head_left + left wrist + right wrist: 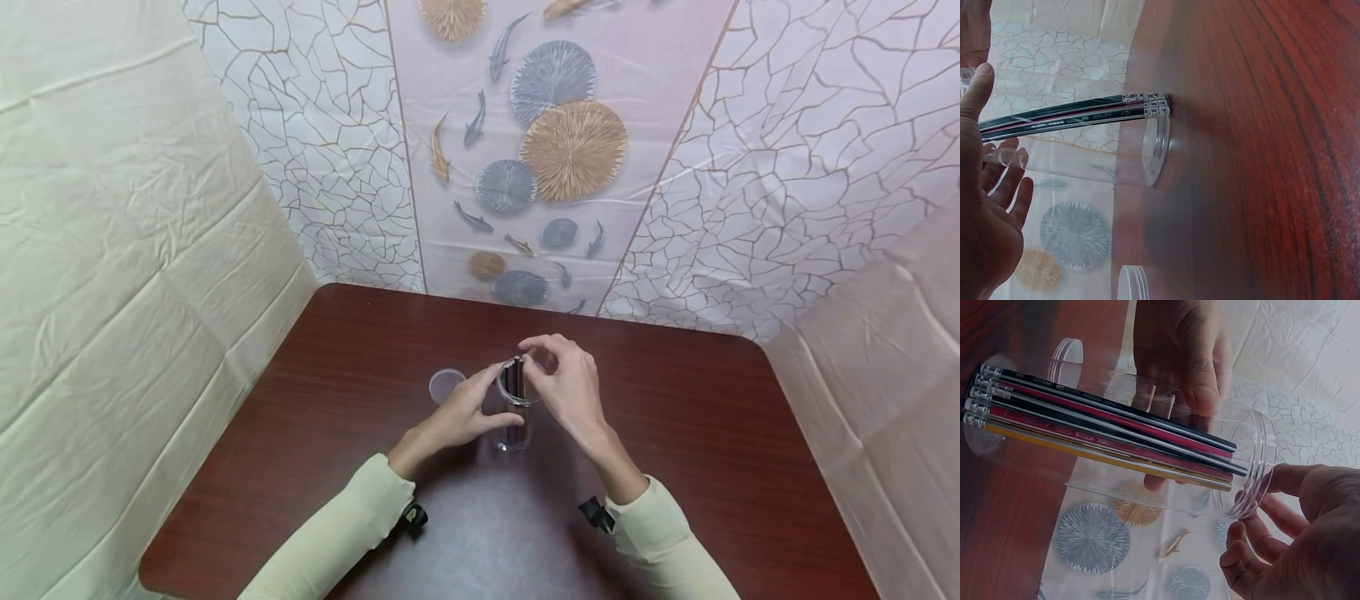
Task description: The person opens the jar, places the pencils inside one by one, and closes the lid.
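Observation:
A clear plastic jar stands upright on the table with several pencils leaning inside it. The pencils are black, red and yellow, with silvery ferrules at the jar's bottom. My left hand holds the jar round its side, thumb on the near side and fingers on the far side. At the mouth of the jar is my right hand, its thumb right at the rim and its fingers loosely bent, no pencil between them. A round clear lid lies left of the jar, partly behind my left hand.
The dark red-brown table has rounded corners. Behind its far edge hangs a patterned cloth, and pale cloth walls flank the table. Black wrist straps show at the sleeve cuffs.

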{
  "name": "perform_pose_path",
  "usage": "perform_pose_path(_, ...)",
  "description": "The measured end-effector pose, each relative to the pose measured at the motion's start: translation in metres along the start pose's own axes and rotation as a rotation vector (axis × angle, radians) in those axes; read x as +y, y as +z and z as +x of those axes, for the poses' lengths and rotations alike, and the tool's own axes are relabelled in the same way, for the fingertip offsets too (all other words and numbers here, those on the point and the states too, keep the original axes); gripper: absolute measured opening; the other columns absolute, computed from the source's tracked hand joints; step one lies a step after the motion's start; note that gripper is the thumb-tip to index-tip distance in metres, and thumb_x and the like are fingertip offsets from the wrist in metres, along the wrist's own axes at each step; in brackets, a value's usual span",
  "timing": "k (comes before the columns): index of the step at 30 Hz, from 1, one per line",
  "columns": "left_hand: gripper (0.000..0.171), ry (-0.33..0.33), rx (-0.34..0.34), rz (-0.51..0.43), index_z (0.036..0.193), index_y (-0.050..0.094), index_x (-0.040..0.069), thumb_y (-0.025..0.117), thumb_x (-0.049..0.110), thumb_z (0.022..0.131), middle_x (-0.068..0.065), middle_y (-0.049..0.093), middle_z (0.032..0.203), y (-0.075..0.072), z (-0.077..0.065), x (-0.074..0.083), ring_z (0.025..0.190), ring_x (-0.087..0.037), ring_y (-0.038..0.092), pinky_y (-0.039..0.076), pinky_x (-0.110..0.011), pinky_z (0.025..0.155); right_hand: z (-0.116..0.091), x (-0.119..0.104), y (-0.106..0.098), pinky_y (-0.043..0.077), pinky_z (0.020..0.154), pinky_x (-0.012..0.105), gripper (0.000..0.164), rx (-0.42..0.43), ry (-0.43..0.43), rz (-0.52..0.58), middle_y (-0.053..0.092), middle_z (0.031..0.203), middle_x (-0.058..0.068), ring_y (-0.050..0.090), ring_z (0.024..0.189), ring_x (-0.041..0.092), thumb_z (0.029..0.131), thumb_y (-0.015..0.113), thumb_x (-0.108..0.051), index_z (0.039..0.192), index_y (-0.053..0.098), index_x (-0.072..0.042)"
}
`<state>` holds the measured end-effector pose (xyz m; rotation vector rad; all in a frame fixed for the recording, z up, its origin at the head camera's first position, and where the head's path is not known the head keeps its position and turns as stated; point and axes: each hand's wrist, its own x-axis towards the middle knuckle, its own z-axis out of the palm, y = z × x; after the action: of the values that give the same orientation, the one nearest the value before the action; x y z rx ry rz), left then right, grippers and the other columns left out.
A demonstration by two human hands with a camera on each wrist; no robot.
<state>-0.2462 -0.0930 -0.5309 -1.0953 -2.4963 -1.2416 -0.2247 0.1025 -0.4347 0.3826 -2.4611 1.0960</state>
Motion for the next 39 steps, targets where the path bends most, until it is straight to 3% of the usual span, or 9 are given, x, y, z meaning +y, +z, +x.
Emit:
perform_pose_path(15, 0.085, -0.007, 0.002, 0.012, 0.156, 0.044, 0.006, 0.089, 0.032, 0.089, -0.010, 0.062, 0.146, 0.0000, -0.0001, -0.0006, 0.136, -0.025, 0.058, 0.046, -0.041, 0.113, -0.0005, -0.0008, 0.0032, 0.043, 0.065, 0.040, 0.012, -0.020, -0.009, -0.042, 0.073, 0.090, 0.001, 0.056, 0.072, 0.019, 0.086, 0.086, -0.012, 0.098, 0.084, -0.014)
perform_pose_path(31, 0.084, -0.003, 0.000, 0.008, 0.156, 0.044, 0.006, 0.089, 0.033, 0.090, -0.009, 0.060, 0.148, -0.0006, -0.0005, -0.0020, 0.137, -0.023, 0.057, 0.045, -0.040, 0.114, 0.0030, -0.0074, -0.0014, 0.043, 0.069, 0.038, 0.005, -0.070, 0.027, 0.021, 0.072, 0.088, 0.003, 0.058, 0.074, 0.021, 0.088, 0.085, -0.013, 0.092, 0.083, -0.011)
perform_pose_path(39, 0.086, 0.005, 0.002, 0.007, 0.157, 0.042, 0.005, 0.089, 0.032, 0.090, -0.010, 0.059, 0.150, 0.0000, -0.0003, -0.0021, 0.138, -0.023, 0.056, 0.044, -0.039, 0.115, 0.0004, -0.0071, 0.0025, 0.044, 0.067, 0.041, 0.005, -0.040, -0.031, -0.073, 0.074, 0.091, 0.000, 0.057, 0.078, 0.023, 0.088, 0.086, -0.013, 0.092, 0.086, -0.012)
